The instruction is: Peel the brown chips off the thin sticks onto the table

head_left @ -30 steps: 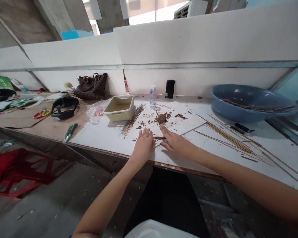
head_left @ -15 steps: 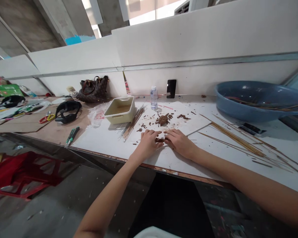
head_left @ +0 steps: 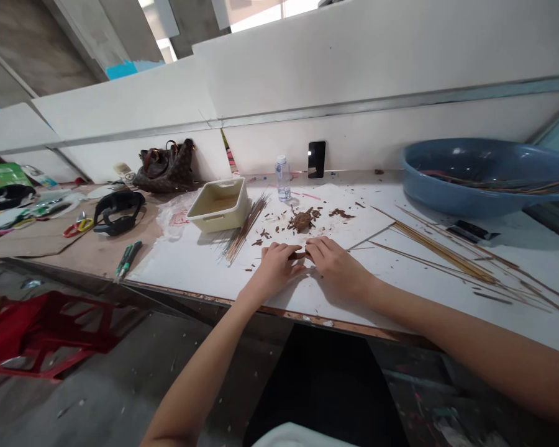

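Observation:
Between my two hands is a short, dark brown clay-like roll, low over the white board. My left hand has its thumb and fingers closed around the left part of the roll. The right end lies in the curled fingers of my right hand, which hide much of it. Just beyond the fingertips sits a crumbly brown lump with small brown pieces scattered around it. A bundle of thin sticks lies to the left of the lump.
A cream tub holding cloudy liquid, a clear bottle and a phone stand behind. On the right are a blue basin and long yellowish sticks. Cutters, a black headset and a handbag are left.
Both hands went from lying flat and outstretched over the roll to gripping it with curled fingers. They have drawn closer together. The camera view has shifted slightly.

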Demonstrator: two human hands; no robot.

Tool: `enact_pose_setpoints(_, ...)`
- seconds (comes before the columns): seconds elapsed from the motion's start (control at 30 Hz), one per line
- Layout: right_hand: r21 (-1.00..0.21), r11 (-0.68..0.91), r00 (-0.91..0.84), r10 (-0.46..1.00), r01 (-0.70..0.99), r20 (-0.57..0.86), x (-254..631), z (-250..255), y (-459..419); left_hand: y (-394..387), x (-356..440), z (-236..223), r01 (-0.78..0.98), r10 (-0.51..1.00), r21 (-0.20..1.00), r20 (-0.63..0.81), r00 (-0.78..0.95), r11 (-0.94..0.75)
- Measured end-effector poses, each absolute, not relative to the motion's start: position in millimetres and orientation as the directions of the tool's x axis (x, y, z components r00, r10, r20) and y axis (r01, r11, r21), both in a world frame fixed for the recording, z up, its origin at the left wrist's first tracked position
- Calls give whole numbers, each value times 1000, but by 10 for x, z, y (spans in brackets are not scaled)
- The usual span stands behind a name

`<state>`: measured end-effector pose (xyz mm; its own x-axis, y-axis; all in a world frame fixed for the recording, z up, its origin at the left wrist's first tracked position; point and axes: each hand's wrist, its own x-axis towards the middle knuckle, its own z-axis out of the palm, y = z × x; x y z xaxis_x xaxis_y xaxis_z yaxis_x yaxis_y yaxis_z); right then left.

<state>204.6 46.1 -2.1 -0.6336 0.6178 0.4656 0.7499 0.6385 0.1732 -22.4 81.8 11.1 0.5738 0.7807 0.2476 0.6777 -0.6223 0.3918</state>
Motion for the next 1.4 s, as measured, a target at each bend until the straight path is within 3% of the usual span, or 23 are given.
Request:
enact_pose_setpoints(0.23, -83, 702, -566, 632, 707, 529, 2112, -50, 511, 841, -181, 117, 656, 756, 377, 320, 571, -654)
enact_pose_setpoints(0.43, -277, 731, -525, 655, 624, 544, 2149, -158, 540, 816, -167, 150, 621, 668, 246, 276, 692, -744)
enact_pose_setpoints(0.6, -265, 734, -531, 649, 625, 545, 2177, -168, 559, 813, -187, 172, 597, 627, 194, 269, 731, -778)
enact_pose_setpoints(0.9, -281, 751, -552, 639, 598, 535, 2179, -168, 574, 828, -234, 137, 546, 584, 210, 309, 750, -811)
enact_pose_setpoints(1.17, -238, 781, -531, 580, 577, 618, 2186, -125, 598, 830, -286, 222, 575, 579, 113, 311, 754, -810)
enact_pose_setpoints(1.4, -262, 805, -542, 562, 532, 626, 2202, -105, 531, 749, -238, 290, 585, 610, 181, 319, 725, -790)
